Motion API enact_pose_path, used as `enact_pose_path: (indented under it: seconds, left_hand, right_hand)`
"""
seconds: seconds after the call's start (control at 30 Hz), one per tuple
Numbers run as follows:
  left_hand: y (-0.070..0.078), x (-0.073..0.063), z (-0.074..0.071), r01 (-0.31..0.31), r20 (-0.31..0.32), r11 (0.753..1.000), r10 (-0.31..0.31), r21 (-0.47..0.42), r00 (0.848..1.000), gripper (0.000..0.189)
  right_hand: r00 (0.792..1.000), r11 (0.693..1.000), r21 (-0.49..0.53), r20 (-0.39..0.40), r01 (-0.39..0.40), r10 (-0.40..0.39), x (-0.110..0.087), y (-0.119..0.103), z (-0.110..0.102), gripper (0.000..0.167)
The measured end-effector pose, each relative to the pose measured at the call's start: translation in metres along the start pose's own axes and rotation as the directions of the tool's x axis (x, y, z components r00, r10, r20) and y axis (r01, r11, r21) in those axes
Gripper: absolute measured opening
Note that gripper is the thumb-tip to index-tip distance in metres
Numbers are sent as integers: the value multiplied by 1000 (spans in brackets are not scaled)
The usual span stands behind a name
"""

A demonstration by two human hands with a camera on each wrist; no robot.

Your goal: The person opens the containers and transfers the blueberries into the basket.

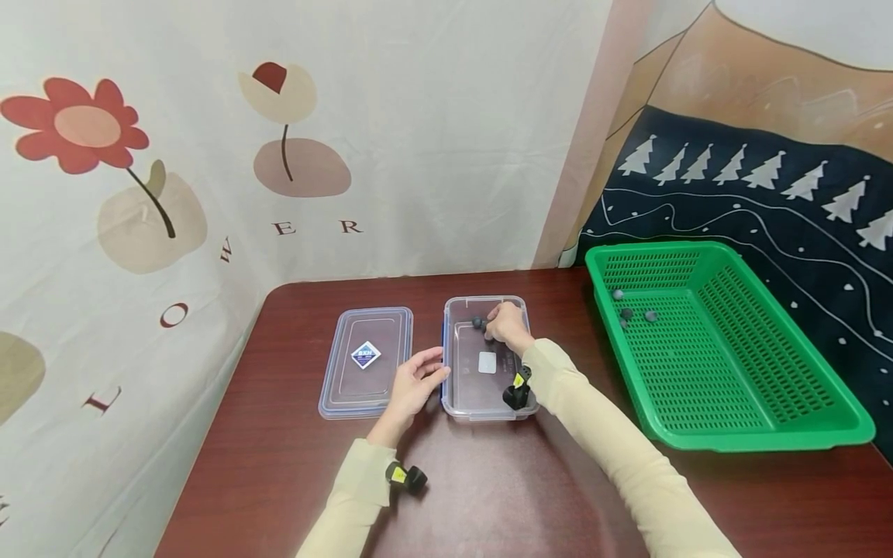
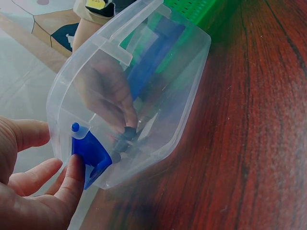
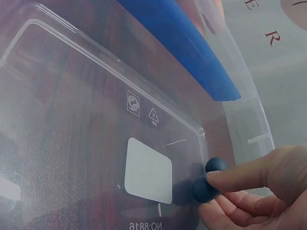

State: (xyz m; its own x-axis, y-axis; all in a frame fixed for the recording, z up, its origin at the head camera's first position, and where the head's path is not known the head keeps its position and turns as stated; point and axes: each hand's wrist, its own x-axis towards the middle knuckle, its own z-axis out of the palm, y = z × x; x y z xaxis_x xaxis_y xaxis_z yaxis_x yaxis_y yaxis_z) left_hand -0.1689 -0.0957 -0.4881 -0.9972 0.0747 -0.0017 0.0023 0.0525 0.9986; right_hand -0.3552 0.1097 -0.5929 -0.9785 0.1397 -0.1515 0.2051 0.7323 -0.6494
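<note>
A clear plastic box [image 1: 463, 395] with blue side latches stands uncovered on the table. Inside its far end my right hand [image 1: 510, 325] pinches a small dark blue ball [image 3: 205, 190] between thumb and fingers, and another dark ball [image 3: 216, 164] lies right beside it. From the left, my left hand [image 1: 413, 381] rests its fingertips against the box's side, fingers loosely bent. In the left wrist view one fingertip touches the blue latch [image 2: 91, 154], with the thumb near the rim.
Left of the box lies its clear lid [image 1: 352, 387], flat, with a blue-edged rim and a diamond-shaped label. A large green basket [image 1: 756, 442] stands on the right, several small balls [image 1: 651, 316] at its left end. Printed cloth hangs behind the table [image 1: 460, 480].
</note>
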Motion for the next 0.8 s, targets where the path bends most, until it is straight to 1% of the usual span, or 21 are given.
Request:
enact_pose_path:
  seconds: [0.03,0.07,0.1,0.13,0.17,0.2,0.23,0.27,0.3,0.37,0.43,0.53,0.6,0.63,0.7,0.8]
  left_hand:
    - [0,0,0,5,0,1000,-5,-6,1000,38]
    - [0,0,0,6,1,1000,-6,-7,1000,38]
    - [0,0,0,4,3,1000,-4,-7,1000,38]
    - [0,0,0,3,4,1000,-3,-9,1000,38]
    - [0,0,0,2,4,1000,-2,-11,1000,38]
    - [0,0,0,1,4,1000,-1,-14,1000,38]
    - [-1,0,0,-2,5,1000,2,-14,1000,38]
    - [-1,0,0,-5,6,1000,5,-13,1000,38]
    - [-1,0,0,-8,7,1000,8,-11,1000,38]
    - [-1,0,0,-7,6,1000,7,-7,1000,38]
    - [-2,0,0,-13,8,1000,13,2,1000,37]
    - [-2,1,0,-7,3,1000,7,4,1000,37]
    - [-3,1,0,-14,5,1000,14,8,1000,37]
    - [-3,1,0,-15,4,1000,15,10,1000,37]
    - [-3,2,0,-10,2,1000,10,11,1000,37]
    - [-4,2,0,-27,9,999,27,26,1000,37]
  right_hand:
    - [1000,1000,1,-19,16,-16,15,13,12,36]
    - [1000,1000,-2,-22,7,-7,38,31,30,37]
    - [1000,1000,-3,-2,-14,14,54,43,41,41]
    - [1000,1000,-3,-3,-11,11,63,50,48,41]
    - [1000,1000,-1,-5,-1,1,68,55,51,41]
    - [1000,1000,-2,-7,5,-5,61,51,48,40]
    - [999,1000,-3,-24,21,-21,89,74,68,43]
    - [1000,1000,-8,-18,22,-22,97,79,74,43]
    - [1000,1000,-10,-15,27,-27,97,80,74,44]
    - [1000,1000,-13,-21,15,-15,66,55,52,39]
    - [1000,1000,4,0,-11,11,11,10,9,35]
    - [1000,999,38,17,-26,25,-63,-51,-49,31]
    - [999,999,50,30,-20,19,-95,-77,-75,30]
    - [1000,998,59,24,-16,15,-105,-84,-82,29]
    - [1000,996,93,31,-8,6,-117,-92,-93,29]
    - [999,988,154,38,-6,0,-122,-95,-102,30]
